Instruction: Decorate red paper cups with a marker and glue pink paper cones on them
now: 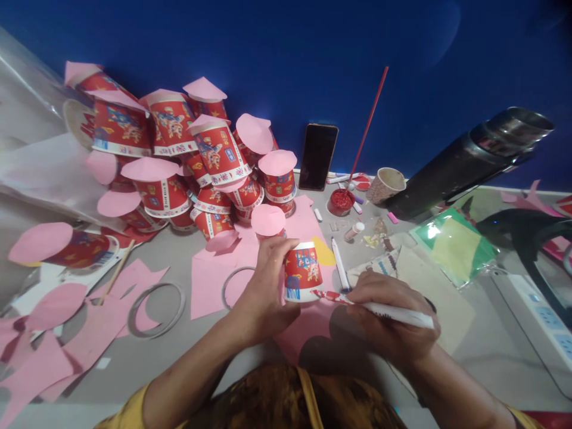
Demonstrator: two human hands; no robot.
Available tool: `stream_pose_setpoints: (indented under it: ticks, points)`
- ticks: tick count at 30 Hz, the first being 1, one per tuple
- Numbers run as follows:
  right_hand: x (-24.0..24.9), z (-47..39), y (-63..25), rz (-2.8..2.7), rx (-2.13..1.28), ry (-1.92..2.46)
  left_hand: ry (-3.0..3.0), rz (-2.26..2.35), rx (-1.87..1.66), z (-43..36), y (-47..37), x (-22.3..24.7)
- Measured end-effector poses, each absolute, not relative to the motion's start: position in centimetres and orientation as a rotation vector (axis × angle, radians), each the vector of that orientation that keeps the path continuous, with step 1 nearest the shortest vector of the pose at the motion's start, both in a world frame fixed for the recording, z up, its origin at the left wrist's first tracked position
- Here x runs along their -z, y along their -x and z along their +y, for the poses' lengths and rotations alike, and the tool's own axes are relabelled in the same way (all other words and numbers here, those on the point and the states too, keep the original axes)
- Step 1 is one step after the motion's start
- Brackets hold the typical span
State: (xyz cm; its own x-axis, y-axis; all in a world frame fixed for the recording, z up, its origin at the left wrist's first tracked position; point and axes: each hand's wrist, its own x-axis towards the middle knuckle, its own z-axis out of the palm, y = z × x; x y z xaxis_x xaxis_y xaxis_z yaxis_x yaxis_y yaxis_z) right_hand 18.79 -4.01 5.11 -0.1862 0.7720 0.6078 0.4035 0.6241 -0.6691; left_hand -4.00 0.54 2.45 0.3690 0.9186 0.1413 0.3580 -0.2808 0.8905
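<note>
My left hand (268, 280) is closed round a red paper cup (304, 269) printed with blue and yellow figures. The cup's white rim points down and toward me. In my right hand (395, 316) is a white marker pen (397, 316) with a red-stained front end. Its tip touches or nearly touches the cup near the rim; I cannot tell which. Just behind the held cup stands another cup with a round pink paper top (268, 220). A capped white marker (340, 265) lies right of the held cup.
Several red cups with pink paper tops (163, 185) are piled at the back left. Pink paper scraps (102, 322) and a tape roll (156, 310) lie left. A phone (319, 156) leans on the blue wall. A black flask (465, 164) and a power strip (536, 322) are right.
</note>
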Motion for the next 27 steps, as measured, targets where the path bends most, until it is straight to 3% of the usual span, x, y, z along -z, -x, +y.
stream_pose_setpoints:
  ticks: [27]
  points:
    - [-5.72, -3.93, -19.08, -1.808, -0.46, 0.925, -1.869, 1.093, -0.866, 0.69, 4.08, -2.58]
